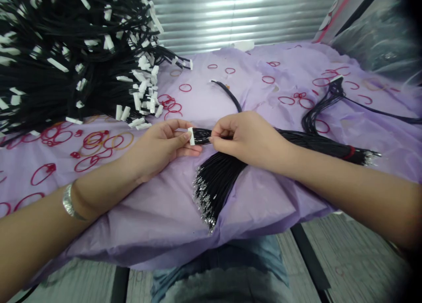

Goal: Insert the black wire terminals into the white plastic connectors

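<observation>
Between the fingers of my left hand (176,140) is a white connector (191,136), pinched at its edge. Black wires (202,136) run from it to my right hand (235,135), whose thumb and fingertips close on them a short way along. Below my right hand a thick bundle of black wires (222,175) fans out, with shiny metal terminals (203,199) at its ends. Another bundle (316,142), bound with a red band (350,152), lies beyond my right forearm. One black lead (231,94) curves up behind my right hand.
A large heap of black cables (82,74) with white connectors stands at the left. Red and tan rubber bands (94,140) lie scattered over the purple table cover (257,197). A wired connector (336,79) and clear plastic (376,39) are at the right; blinds (237,15) rise behind.
</observation>
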`<state>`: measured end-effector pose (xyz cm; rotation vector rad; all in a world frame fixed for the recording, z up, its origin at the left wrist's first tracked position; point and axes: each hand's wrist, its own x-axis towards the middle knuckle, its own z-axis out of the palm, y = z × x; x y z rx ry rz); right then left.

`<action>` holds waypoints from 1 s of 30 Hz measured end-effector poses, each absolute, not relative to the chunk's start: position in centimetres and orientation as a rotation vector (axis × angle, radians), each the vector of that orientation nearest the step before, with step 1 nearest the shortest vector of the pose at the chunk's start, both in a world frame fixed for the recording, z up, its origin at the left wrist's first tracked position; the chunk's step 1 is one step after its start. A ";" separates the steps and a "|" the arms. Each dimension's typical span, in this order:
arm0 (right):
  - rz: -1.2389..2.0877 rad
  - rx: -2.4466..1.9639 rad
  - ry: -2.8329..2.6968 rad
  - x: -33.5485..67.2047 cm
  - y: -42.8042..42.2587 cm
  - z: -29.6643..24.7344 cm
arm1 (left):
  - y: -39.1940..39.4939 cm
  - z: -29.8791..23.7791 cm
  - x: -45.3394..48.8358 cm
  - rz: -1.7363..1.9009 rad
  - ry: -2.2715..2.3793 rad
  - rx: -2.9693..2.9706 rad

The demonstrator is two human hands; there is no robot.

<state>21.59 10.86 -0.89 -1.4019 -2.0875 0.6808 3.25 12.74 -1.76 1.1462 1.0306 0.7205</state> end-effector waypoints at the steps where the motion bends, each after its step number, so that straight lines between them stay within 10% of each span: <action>1: 0.678 -1.396 -2.093 21.6 10.9 -0.9 | 12.7 -1.8 3.2 0.718 1.034 1.145; 30: 0.623 -1.383 -2.088 21.2 11.0 -1.8 | 13.1 -2.5 2.9 0.701 1.021 1.181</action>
